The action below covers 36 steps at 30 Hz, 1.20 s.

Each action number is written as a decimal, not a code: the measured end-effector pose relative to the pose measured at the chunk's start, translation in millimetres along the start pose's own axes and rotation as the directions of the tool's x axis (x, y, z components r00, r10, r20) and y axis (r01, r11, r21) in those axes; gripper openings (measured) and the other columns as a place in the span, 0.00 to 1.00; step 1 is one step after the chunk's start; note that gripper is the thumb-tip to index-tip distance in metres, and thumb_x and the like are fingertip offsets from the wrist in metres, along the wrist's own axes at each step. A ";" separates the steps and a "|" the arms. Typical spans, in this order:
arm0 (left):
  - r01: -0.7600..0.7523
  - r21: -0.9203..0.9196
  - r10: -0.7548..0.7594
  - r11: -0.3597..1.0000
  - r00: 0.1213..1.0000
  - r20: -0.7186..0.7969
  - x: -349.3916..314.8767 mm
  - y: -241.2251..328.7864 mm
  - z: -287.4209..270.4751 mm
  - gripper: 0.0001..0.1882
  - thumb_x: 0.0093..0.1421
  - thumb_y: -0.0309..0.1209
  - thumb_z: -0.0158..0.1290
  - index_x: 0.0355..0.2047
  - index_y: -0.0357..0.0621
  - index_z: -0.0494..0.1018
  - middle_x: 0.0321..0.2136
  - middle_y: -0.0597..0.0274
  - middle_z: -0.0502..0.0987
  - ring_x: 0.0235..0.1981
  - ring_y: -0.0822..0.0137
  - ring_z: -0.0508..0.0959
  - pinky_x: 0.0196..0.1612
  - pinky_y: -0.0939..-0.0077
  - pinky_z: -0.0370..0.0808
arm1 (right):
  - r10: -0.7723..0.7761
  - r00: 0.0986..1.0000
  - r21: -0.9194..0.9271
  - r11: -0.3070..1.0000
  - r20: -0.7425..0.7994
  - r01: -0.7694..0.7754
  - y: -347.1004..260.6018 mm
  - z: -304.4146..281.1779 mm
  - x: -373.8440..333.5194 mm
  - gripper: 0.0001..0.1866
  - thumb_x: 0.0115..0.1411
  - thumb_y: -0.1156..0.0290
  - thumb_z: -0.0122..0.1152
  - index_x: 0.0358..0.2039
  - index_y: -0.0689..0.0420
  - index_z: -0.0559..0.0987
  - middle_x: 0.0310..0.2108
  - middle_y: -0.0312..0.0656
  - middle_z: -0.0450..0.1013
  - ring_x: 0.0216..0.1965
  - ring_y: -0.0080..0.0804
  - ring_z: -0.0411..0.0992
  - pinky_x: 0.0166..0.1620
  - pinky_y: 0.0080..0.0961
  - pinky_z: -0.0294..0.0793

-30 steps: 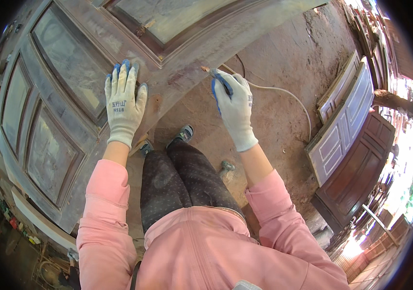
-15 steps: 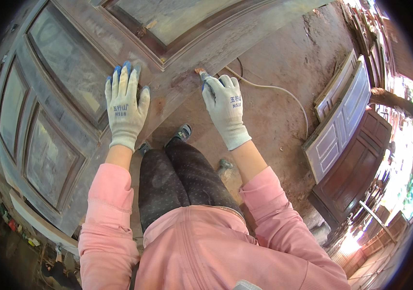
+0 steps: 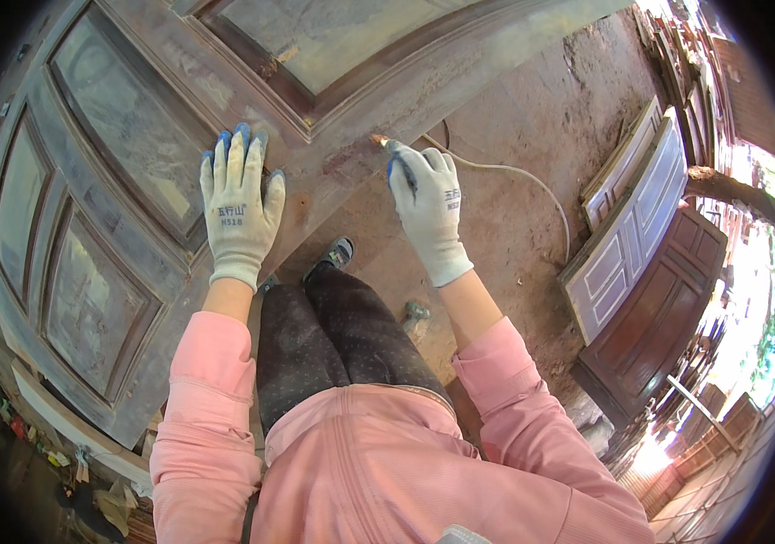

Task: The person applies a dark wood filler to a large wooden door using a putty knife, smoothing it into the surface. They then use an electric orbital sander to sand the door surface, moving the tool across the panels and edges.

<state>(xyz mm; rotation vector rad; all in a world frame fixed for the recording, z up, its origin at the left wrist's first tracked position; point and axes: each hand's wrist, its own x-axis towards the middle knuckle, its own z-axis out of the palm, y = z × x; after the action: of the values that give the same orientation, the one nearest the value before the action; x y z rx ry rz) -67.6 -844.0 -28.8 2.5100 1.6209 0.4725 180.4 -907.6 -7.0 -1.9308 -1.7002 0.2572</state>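
A large weathered wooden panel door (image 3: 233, 190) with recessed panels lies before me, its brown-grey surface dusty and patchy. My left hand (image 3: 242, 204), in a white glove with blue fingertips, rests flat on its frame with the fingers stretched out. My right hand (image 3: 428, 199), gloved the same way, is closed around a small brush-like tool (image 3: 380, 140) with a reddish-brown tip. That tip is at the door's near edge, beside a darker reddish patch (image 3: 346, 163). The handle is hidden in the glove, and I cannot tell whether the tip touches the wood.
On the right, a bluish-white panel door (image 3: 628, 227) and a dark brown door (image 3: 659, 308) lean in a stack. A pale hose (image 3: 532, 177) curves over the dirt floor (image 3: 505, 227). Another person (image 3: 92, 508) shows partly at the lower left. My sandalled foot (image 3: 340, 252) is near the door.
My right hand has tilted slightly, and the tool's tip sits a little lower in view. My left hand stays flat on the door. The whole view has shifted slightly.
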 end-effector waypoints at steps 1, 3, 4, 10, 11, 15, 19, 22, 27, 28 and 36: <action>0.000 -0.001 0.000 1.000 1.000 0.000 0.2 0.5 -0.3 0.28 0.67 0.40 0.51 0.64 0.41 0.68 0.68 0.51 0.65 0.70 0.47 0.62 0.73 0.46 0.55 | -0.035 0.999 -0.057 0.998 0.011 0.035 2.6 4.3 -2.3 0.08 0.58 0.71 0.65 0.39 0.55 0.81 0.30 0.43 0.71 0.36 0.44 0.70 0.40 0.39 0.73; -0.006 0.002 0.006 1.000 1.000 0.000 0.0 -0.8 1.1 0.28 0.67 0.40 0.51 0.64 0.41 0.68 0.68 0.51 0.65 0.70 0.47 0.62 0.73 0.46 0.55 | -0.071 0.997 -0.123 0.990 0.040 0.075 1.9 7.5 -3.7 0.08 0.58 0.71 0.65 0.39 0.55 0.81 0.30 0.42 0.71 0.35 0.44 0.70 0.40 0.38 0.73; -0.009 0.003 0.009 1.000 1.000 -0.001 -0.3 -1.6 1.7 0.28 0.67 0.40 0.51 0.64 0.41 0.68 0.68 0.51 0.65 0.70 0.47 0.62 0.73 0.46 0.55 | -0.071 0.996 -0.135 0.988 0.055 0.078 1.4 8.2 -4.5 0.09 0.58 0.71 0.65 0.39 0.54 0.81 0.30 0.42 0.70 0.35 0.43 0.69 0.40 0.38 0.73; 0.010 0.011 -0.010 1.000 0.999 0.038 -1.8 -2.3 2.8 0.29 0.68 0.39 0.50 0.67 0.45 0.65 0.71 0.54 0.62 0.72 0.49 0.59 0.74 0.49 0.52 | -0.027 0.981 -0.179 0.982 0.193 0.063 -3.0 -4.9 -8.4 0.09 0.60 0.70 0.63 0.42 0.54 0.81 0.30 0.43 0.71 0.36 0.44 0.70 0.41 0.38 0.73; 0.010 0.008 -0.010 1.000 0.999 0.037 -1.8 -2.5 2.5 0.29 0.68 0.39 0.50 0.67 0.45 0.65 0.71 0.54 0.61 0.72 0.49 0.59 0.74 0.49 0.52 | -0.018 0.978 -0.177 0.983 0.209 0.056 -4.1 -7.8 -8.4 0.09 0.60 0.70 0.63 0.42 0.54 0.81 0.31 0.43 0.72 0.36 0.44 0.70 0.41 0.38 0.73; 0.011 0.002 -0.011 1.000 0.999 0.035 -2.1 -2.4 1.9 0.29 0.68 0.39 0.50 0.67 0.45 0.65 0.71 0.53 0.62 0.72 0.49 0.59 0.74 0.49 0.51 | 0.024 0.990 0.035 0.999 0.137 -0.029 -4.8 -17.0 4.8 0.10 0.63 0.70 0.61 0.44 0.55 0.81 0.32 0.44 0.73 0.37 0.46 0.71 0.44 0.39 0.73; 0.002 -0.008 -0.002 1.000 1.000 0.025 -1.9 -1.2 2.4 0.28 0.68 0.38 0.50 0.67 0.44 0.66 0.70 0.53 0.62 0.72 0.49 0.59 0.74 0.49 0.51 | 0.047 0.995 0.038 0.998 0.093 -0.051 -3.9 -13.2 10.8 0.09 0.63 0.71 0.60 0.43 0.56 0.81 0.32 0.44 0.74 0.38 0.46 0.71 0.44 0.39 0.74; -0.003 -0.008 0.003 1.000 1.000 0.013 -0.8 -2.4 2.7 0.28 0.68 0.38 0.50 0.66 0.44 0.66 0.70 0.53 0.63 0.72 0.48 0.59 0.74 0.49 0.52 | -0.014 0.988 -0.087 0.996 0.155 0.028 -8.1 -5.0 6.8 0.09 0.61 0.70 0.61 0.42 0.55 0.80 0.32 0.43 0.75 0.37 0.46 0.72 0.42 0.39 0.75; 0.003 -0.005 -0.003 1.000 1.000 0.026 -1.0 -1.7 1.4 0.28 0.68 0.38 0.49 0.66 0.44 0.66 0.70 0.53 0.63 0.72 0.48 0.60 0.74 0.48 0.52 | 0.002 0.970 -0.099 0.995 0.244 0.023 -13.1 -11.9 0.3 0.10 0.61 0.69 0.61 0.42 0.55 0.81 0.35 0.43 0.77 0.39 0.45 0.73 0.43 0.39 0.76; 0.006 -0.001 -0.006 1.000 1.000 0.030 -0.7 -1.2 0.7 0.28 0.68 0.38 0.49 0.67 0.44 0.66 0.70 0.53 0.63 0.72 0.48 0.60 0.74 0.48 0.52 | 0.010 0.970 -0.064 0.998 0.242 0.006 -14.1 -13.8 0.1 0.10 0.61 0.69 0.61 0.43 0.55 0.82 0.36 0.43 0.78 0.40 0.45 0.73 0.44 0.39 0.75; 0.003 0.000 -0.003 1.000 0.999 0.042 -0.2 -0.5 0.6 0.28 0.68 0.38 0.50 0.67 0.43 0.65 0.70 0.53 0.62 0.72 0.48 0.59 0.74 0.48 0.51 | 0.055 0.981 -0.072 0.996 0.188 -0.042 -10.4 -10.7 12.0 0.10 0.61 0.69 0.61 0.42 0.56 0.82 0.37 0.43 0.78 0.41 0.46 0.74 0.46 0.40 0.75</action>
<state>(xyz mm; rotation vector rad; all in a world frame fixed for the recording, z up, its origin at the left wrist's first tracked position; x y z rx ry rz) -68.0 -844.0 -29.6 2.4995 1.6093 0.4163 178.8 -898.4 9.7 -2.0559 -1.8048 0.4195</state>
